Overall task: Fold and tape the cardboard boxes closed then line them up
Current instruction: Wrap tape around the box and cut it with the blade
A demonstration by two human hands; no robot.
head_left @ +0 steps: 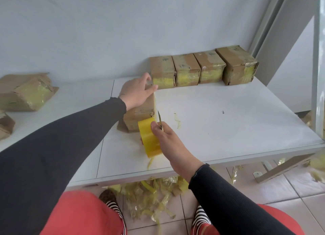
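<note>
On the table (228,111), left fingers (149,89) flat atop the box (140,110) lying lengthwise away; right fingers (154,127) gripping tape roll (149,140).

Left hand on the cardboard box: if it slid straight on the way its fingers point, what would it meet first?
The left hand, resting on the brown cardboard box, points up and right. It would probably first meet the leftmost taped box in the back row, which its fingertips nearly reach; depth is uncertain.

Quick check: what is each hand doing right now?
Left hand: open, fingers pressing down on the cardboard box.
Right hand: grips the yellow tape roll and a small blade.
</note>
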